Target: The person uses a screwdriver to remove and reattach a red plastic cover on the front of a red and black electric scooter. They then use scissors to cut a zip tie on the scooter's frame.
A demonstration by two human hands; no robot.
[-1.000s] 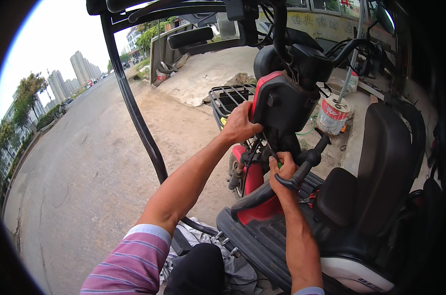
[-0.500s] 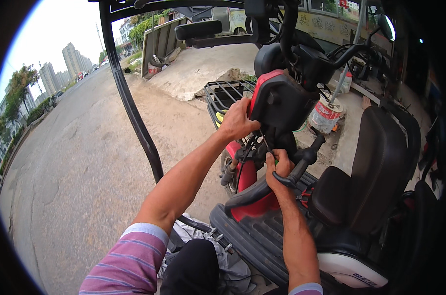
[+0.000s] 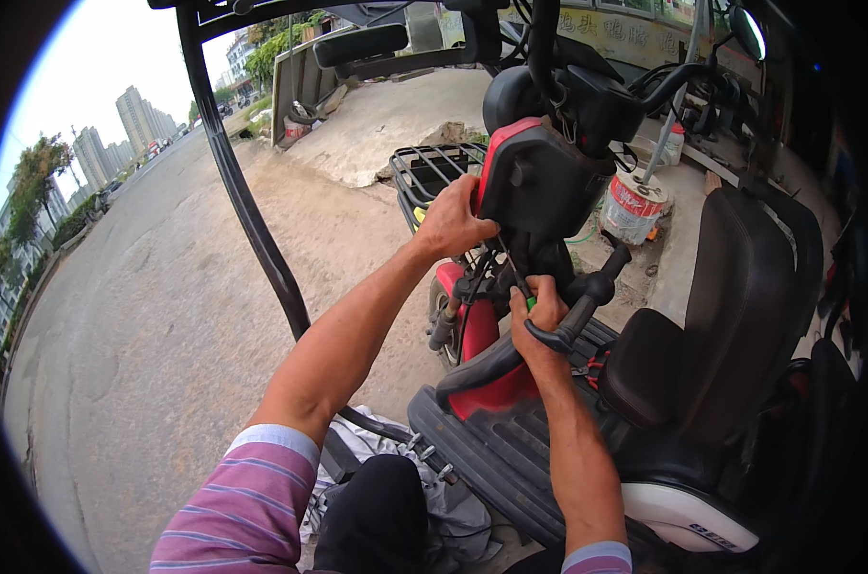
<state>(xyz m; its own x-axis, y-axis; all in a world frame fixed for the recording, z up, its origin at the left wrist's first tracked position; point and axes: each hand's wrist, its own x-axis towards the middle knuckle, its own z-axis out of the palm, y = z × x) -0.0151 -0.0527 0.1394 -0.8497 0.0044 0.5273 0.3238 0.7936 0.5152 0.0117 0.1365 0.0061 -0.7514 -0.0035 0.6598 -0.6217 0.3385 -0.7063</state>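
In front of me is a red-and-black electric scooter with a black front panel [image 3: 539, 191] edged in red. My left hand [image 3: 453, 220] is closed on the panel's lower left edge, its thumb near the bottom corner and its other fingers partly hidden behind the red rim. Below it, my right hand [image 3: 539, 311] grips a screwdriver [image 3: 531, 302] with a green handle. The thin shaft points up and left toward the panel's underside, close to my left thumb. Where the tip meets the panel is too small to make out. A black handlebar with a lever [image 3: 578, 316] passes beside my right hand.
A black wire basket [image 3: 424, 177] sits over the front wheel. To the right are a dark padded seat [image 3: 745, 297] and red-handled pliers [image 3: 592, 367]. A black frame post [image 3: 247, 206] rises on the left. A paint bucket [image 3: 633, 209] stands behind the scooter.
The whole view has shifted slightly, so the scooter appears higher and farther left. More of the screwdriver's green handle and shaft shows. My left hand keeps its place on the panel.
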